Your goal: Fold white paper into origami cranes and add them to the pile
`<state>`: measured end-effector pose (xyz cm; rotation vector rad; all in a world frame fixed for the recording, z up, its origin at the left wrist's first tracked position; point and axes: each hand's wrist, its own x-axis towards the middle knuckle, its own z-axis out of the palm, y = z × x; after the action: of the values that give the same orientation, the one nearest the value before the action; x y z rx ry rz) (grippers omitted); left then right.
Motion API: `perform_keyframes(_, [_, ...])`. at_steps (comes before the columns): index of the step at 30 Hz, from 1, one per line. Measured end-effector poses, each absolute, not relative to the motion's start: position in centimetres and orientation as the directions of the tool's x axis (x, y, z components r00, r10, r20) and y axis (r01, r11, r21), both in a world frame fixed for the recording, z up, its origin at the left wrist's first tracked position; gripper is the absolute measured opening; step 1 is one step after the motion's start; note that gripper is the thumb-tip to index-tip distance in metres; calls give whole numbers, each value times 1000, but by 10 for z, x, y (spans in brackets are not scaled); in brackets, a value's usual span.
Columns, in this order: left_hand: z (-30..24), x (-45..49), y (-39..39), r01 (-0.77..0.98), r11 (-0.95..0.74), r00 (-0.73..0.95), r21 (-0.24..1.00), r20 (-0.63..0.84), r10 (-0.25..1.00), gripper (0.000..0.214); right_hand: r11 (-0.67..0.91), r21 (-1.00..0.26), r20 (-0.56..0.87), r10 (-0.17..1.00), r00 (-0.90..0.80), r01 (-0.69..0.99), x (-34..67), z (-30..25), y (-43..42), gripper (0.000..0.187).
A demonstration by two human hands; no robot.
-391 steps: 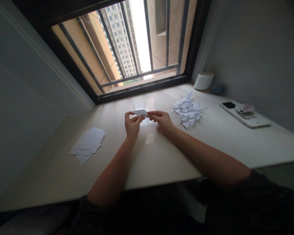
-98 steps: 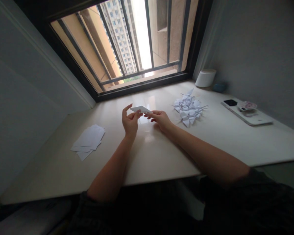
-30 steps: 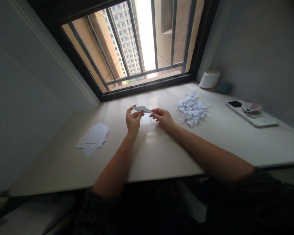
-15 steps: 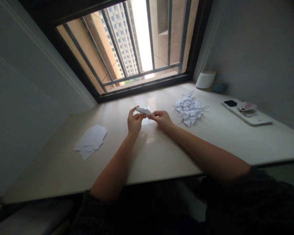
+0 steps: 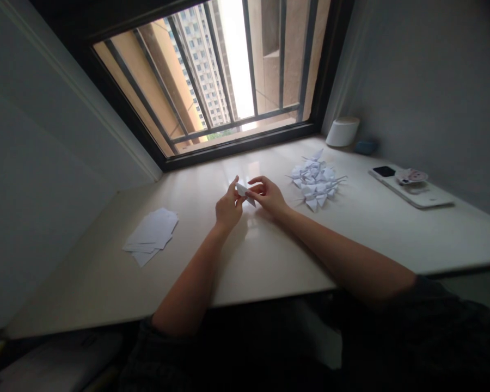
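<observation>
A small folded white paper piece is pinched between both of my hands above the cream desk. My left hand grips its left side with thumb and fingers closed on it. My right hand holds the right side, index finger raised slightly. To the right lies a pile of folded white paper pieces. A loose stack of flat white paper sheets lies on the desk to the left.
A white phone with a sticker grip lies at the right by the wall. A white round container and a small blue object stand in the far right corner. A barred window runs along the desk's far edge.
The paper piece has been folded smaller and turned more upright between my fingers. My hands have drawn closer together. The view shifted slightly.
</observation>
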<state>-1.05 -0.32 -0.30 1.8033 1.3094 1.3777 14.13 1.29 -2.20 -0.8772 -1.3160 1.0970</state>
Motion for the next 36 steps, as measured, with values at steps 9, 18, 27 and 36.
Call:
perform_keyframes(9, [-5, -6, 1, 112, -288, 140, 951, 272, 952, 61, 206, -939, 188, 978, 94, -275, 143, -9, 10, 35])
perform_keyframes(18, [5, -9, 0, 71, -304, -61, 950, 308, 949, 29, 329, -938, 330, 944, 11, -112, 142, -8, 6, 41])
perform_keyframes(27, [4, -9, 3, 81, -327, -44, 942, 331, 943, 21, 309, -926, 327, 944, -51, -218, 140, -8, 6, 35])
perform_keyframes(36, [9, -7, -1, 53, -413, -19, 909, 414, 910, 20, 296, -920, 313, 950, -26, -257, 139, -2, 5, 31])
